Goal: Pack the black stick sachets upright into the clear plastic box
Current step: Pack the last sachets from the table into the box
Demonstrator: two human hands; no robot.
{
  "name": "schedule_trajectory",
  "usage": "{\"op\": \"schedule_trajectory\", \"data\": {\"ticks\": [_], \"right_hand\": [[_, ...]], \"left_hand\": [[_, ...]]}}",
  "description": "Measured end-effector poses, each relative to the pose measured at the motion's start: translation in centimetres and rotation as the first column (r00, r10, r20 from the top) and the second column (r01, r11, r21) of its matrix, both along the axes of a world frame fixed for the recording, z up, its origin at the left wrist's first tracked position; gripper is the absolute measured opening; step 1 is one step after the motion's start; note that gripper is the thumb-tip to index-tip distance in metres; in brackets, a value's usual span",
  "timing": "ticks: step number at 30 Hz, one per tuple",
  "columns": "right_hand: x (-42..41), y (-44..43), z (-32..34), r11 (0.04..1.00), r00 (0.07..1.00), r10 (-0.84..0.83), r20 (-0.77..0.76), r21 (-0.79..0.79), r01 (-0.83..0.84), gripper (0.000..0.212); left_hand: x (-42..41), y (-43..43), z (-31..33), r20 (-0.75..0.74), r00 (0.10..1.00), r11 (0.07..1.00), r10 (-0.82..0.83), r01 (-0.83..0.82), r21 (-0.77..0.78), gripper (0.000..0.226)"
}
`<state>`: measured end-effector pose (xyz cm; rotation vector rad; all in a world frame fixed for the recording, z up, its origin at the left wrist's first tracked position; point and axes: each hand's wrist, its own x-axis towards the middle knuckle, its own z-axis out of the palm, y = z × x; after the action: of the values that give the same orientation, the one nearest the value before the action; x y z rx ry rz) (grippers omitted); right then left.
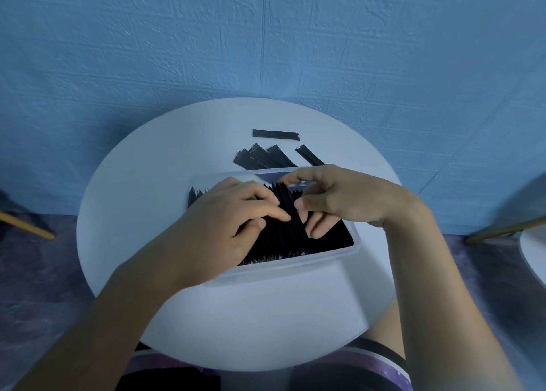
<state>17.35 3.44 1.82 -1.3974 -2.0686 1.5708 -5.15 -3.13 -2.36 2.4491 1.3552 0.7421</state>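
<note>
Head view: clear box (283, 268) on white table (251, 316); left hand (224, 222) and right hand (339, 195), fingers curled, grip upright sachets (283, 231) inside; loose sachets (263, 158) beyond far rim.

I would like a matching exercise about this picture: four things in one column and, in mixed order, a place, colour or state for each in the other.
Column one
1. lone sachet
2. pile of sachets
3. clear plastic box
4. wall

Column two
A. blue
B. on the table just behind the box
C. holds the upright sachets
D. lying flat beyond the pile

Pairs: 1-D, 2-B, 3-C, 4-A
</note>
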Motion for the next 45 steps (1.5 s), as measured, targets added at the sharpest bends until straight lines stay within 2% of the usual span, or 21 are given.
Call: {"op": "schedule_trajectory", "data": {"ticks": [8, 21, 25, 28, 30, 32, 34, 36, 39, 42, 45], "right_hand": [[0.1, 0.2, -0.1, 1.000, 1.000, -0.005, -0.001, 0.008, 0.005, 0.035], [-0.2, 0.8, -0.2, 1.000, 1.000, -0.001, 0.026, 0.023, 0.000, 0.021], [0.4, 2.5, 0.0, 0.970, 0.979, -0.179, -0.098, 0.148, 0.192, 0.014], [1.2, 5.0, -0.9, 0.879, 0.918, -0.352, -0.182, 0.273, 0.391, 0.011], [1.2, 7.1, -2.6, 0.811, 0.886, -0.445, -0.131, 0.360, 0.461, 0.010], [1.1, 9.0, -4.5, 0.764, 0.860, -0.510, 0.034, 0.478, 0.434, 0.007], [1.0, 10.3, -6.1, 0.749, 0.807, -0.548, 0.221, 0.561, 0.354, 0.027], [0.9, 11.1, -6.9, 0.754, 0.771, -0.551, 0.319, 0.586, 0.297, 0.039], [1.1, 11.7, -7.2, 0.786, 0.754, -0.550, 0.359, 0.528, 0.322, 0.035], [1.6, 12.0, -6.9, 0.803, 0.796, -0.539, 0.276, 0.452, 0.387, 0.018], [1.4, 11.5, -6.1, 0.839, 0.883, -0.469, 0.000, 0.314, 0.445, 0.015]], "left_hand": [[1.1, 0.0, 0.3, -0.137, 0.991, 1.000, -0.002, 0.005, 0.020, 0.038], [1.0, 0.1, -0.5, -0.140, 0.990, 0.999, 0.013, -0.005, 0.054, 0.033], [0.5, -0.1, -0.5, -0.133, 0.991, 0.999, 0.023, -0.018, 0.039, 0.033], [-0.1, -0.4, -0.5, -0.126, 0.992, 0.999, 0.025, -0.022, 0.025, 0.032], [-0.2, -0.6, -0.4, -0.116, 0.993, 0.999, 0.034, -0.032, 0.015, 0.031], [-0.2, -0.7, -0.4, -0.111, 0.993, 0.999, 0.045, -0.044, 0.014, 0.031], [-0.2, -0.7, -0.4, -0.109, 0.993, 0.999, 0.052, -0.051, 0.019, 0.032], [-0.2, -0.8, -0.4, -0.106, 0.993, 0.998, 0.055, -0.053, 0.020, 0.032], [-0.2, -0.8, -0.4, -0.103, 0.993, 0.998, 0.057, -0.056, 0.015, 0.032], [-0.2, -0.7, -0.4, -0.090, 0.994, 0.999, 0.054, -0.053, 0.007, 0.032], [-0.2, -0.7, -0.4, -0.099, 0.994, 0.999, 0.054, -0.053, 0.010, 0.032]]}}
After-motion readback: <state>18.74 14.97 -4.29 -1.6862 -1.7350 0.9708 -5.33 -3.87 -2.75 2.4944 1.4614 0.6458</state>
